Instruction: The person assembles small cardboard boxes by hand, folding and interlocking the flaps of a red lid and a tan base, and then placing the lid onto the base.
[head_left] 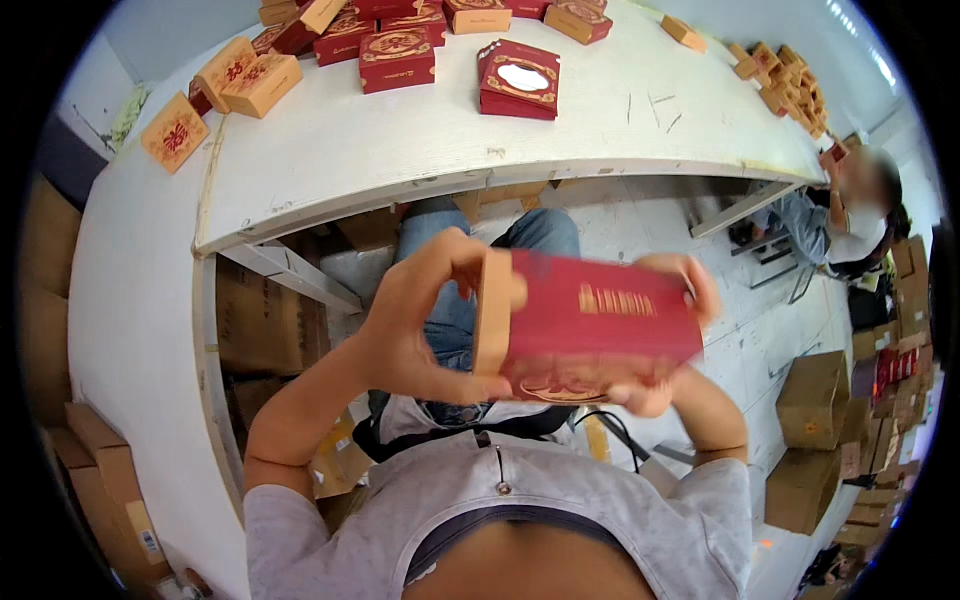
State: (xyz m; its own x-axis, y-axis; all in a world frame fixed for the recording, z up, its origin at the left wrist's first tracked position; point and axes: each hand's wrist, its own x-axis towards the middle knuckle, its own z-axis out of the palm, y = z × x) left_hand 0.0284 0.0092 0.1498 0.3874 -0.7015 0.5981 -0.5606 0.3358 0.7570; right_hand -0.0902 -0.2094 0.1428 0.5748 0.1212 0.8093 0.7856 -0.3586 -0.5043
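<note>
Over my lap I hold a box made of a dark red sleeve (pixel 600 325) with an orange inner box (pixel 491 320) showing at its left end. Gold print marks the sleeve, which is slightly blurred. My left hand (pixel 410 325) is closed around the orange end, thumb and fingers on opposite edges. At the other end, my right hand (pixel 698 290) grips the red sleeve, its palm hidden behind it. On the white table (pixel 330 150) ahead lies a stack of red sleeves (pixel 518 80) with a white oval on top.
Red boxes (pixel 397 60) crowd the table's far side. Orange boxes with red designs (pixel 175 132) lie at the left, and more orange boxes (pixel 785 85) are heaped far right. A person (pixel 860 215) sits at the right. Cardboard cartons (pixel 812 400) stand on the floor.
</note>
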